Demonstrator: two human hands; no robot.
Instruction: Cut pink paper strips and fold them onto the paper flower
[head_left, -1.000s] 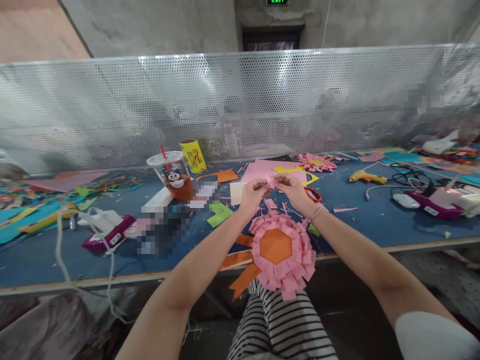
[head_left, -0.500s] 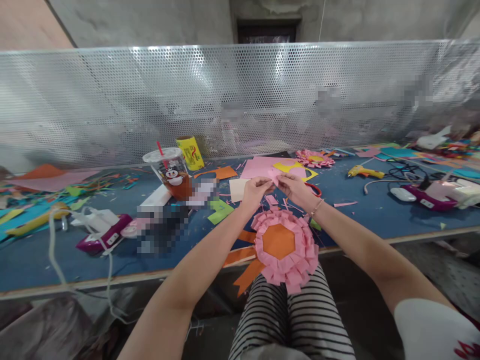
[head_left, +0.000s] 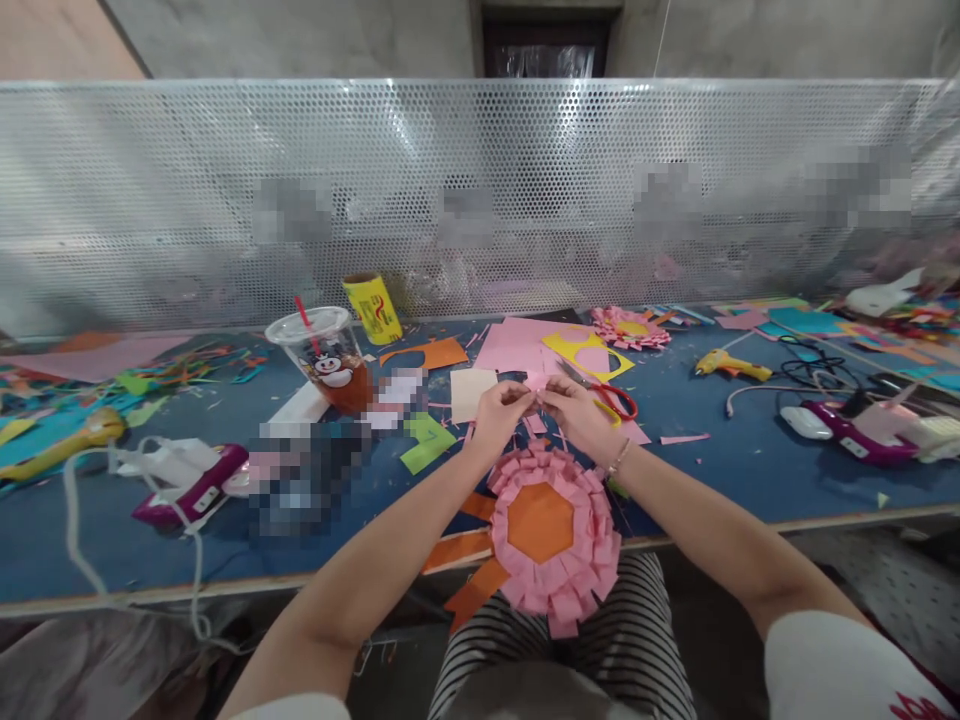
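Note:
My left hand (head_left: 504, 408) and my right hand (head_left: 571, 408) meet over the table, fingertips pinched together on a small pink paper piece (head_left: 537, 384). Fingers cover much of that piece. Nearer to me, a pink paper rosette (head_left: 589, 555) with an orange centre and orange paper tails rests at the table's front edge, partly above my lap. Just right of my right hand lie scissors (head_left: 616, 402) with red and yellow handles. Pink paper scraps (head_left: 535, 424) are scattered beneath my fingers.
A plastic cup (head_left: 330, 362) with a brown drink stands to the left, beside a yellow tube (head_left: 373, 308). Glue guns (head_left: 731, 364) and purple power strips (head_left: 855, 436) with cords lie on both sides. A perforated metal screen (head_left: 420, 200) rises behind the table (head_left: 720, 480). Another rosette (head_left: 628, 328) lies farther back.
My hands have come slightly lower and closer together, still on the pink paper. The view has shifted, so the scissors show more fully and the rosette sits lower in view.

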